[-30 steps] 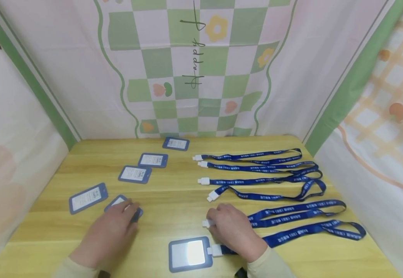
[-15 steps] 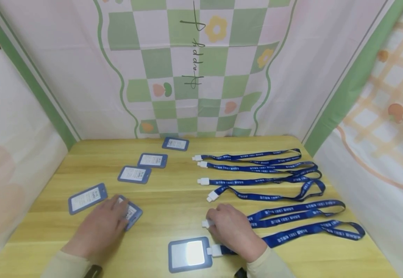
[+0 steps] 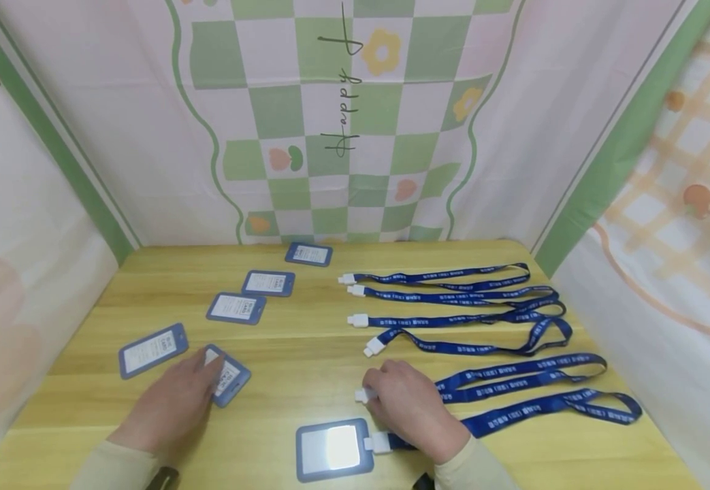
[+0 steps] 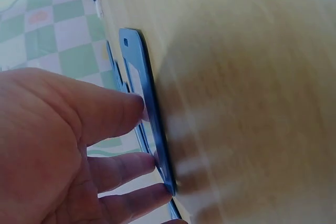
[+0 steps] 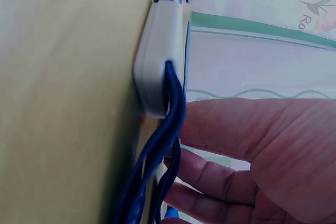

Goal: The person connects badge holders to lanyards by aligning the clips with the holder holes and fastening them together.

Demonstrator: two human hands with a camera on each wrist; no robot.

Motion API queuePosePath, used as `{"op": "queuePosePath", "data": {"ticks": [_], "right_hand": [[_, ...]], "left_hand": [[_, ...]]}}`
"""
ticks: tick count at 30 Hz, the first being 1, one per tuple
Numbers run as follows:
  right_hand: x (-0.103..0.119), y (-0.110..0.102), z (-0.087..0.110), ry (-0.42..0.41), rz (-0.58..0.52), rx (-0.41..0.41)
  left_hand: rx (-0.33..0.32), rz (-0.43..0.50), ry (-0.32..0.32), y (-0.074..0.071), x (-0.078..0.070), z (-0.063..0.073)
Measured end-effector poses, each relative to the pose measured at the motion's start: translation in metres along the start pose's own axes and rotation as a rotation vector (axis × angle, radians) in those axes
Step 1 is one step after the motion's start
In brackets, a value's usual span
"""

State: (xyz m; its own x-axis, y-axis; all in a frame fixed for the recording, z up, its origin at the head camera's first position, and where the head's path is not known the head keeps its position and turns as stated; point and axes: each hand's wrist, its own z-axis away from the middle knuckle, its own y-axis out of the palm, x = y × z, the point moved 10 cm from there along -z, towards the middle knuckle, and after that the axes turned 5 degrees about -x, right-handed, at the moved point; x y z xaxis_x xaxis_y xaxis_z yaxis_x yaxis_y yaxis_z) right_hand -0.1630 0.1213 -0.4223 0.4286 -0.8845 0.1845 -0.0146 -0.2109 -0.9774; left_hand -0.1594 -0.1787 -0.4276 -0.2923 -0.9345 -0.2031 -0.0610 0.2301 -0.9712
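My left hand (image 3: pixel 173 401) holds the lower-left part of a blue badge holder (image 3: pixel 227 376) with a white card in it, low over the table on the left. In the left wrist view the thumb lies on the face of the badge holder (image 4: pixel 135 56) and the fingertips meet its edge. My right hand (image 3: pixel 411 407) pinches a blue lanyard by its white clip (image 3: pixel 363 395), whose tip sticks out past the fingers. Nearer the front, another lanyard (image 3: pixel 514 413) is joined by a white clip (image 5: pixel 157 59) to a badge holder (image 3: pixel 334 449) with a shiny window; my right wrist crosses its strap.
Several more badge holders lie on the left, among them one tilted badge holder (image 3: pixel 154 350) beside my left hand and one at the back (image 3: pixel 309 254). Several blue lanyards (image 3: pixel 453 321) lie side by side on the right. Printed curtains (image 3: pixel 355 122) enclose the wooden table (image 3: pixel 305 354).
My left hand has moved left and nearer, and the badge holder under it has turned, with more of its face showing. My right hand has stayed in place.
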Motion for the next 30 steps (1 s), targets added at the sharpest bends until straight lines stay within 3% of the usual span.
{"op": "queuePosePath", "data": {"ticks": [11,17,30], "right_hand": [[0.001,-0.001,0.001,-0.005,0.003,-0.009],[0.001,-0.001,0.001,-0.006,0.003,-0.010],[0.001,-0.001,0.000,-0.001,0.004,-0.004]], "left_hand": [[0.009,-0.011,-0.020,0.002,0.001,0.000],[-0.006,-0.041,0.014,0.001,-0.005,0.000],[-0.031,-0.061,0.017,-0.001,-0.010,0.000]]}}
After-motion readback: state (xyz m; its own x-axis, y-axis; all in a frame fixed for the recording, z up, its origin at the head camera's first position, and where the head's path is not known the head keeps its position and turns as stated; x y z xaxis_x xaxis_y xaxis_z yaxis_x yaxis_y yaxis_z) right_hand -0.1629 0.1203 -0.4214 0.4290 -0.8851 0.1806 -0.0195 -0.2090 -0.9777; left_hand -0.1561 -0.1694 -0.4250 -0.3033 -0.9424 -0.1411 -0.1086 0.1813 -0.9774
